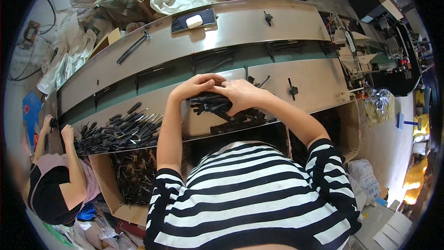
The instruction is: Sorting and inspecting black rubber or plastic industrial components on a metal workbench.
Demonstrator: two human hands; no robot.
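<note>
My left hand (196, 86) and my right hand (243, 95) are cupped together around a heap of small black parts (215, 106) on the near metal ledge (314, 76). The fingers of both hands curl over the heap's far side and meet at the top. My right thumb comes down over the parts on the near side. More black parts lie loose along the ledge's front edge. The exact kind of part is hidden by my hands and their tangle. To the left spreads a big pile of black-handled pieces with silvery shafts (122, 132).
A green conveyor belt (178, 71) carrying black pieces runs beyond the ledge. On the far ledge lie a phone with a white case (194, 21) and a black rod (132, 48). Cardboard boxes (104, 176) stand below the front edge. A co-worker (55, 185) works at left.
</note>
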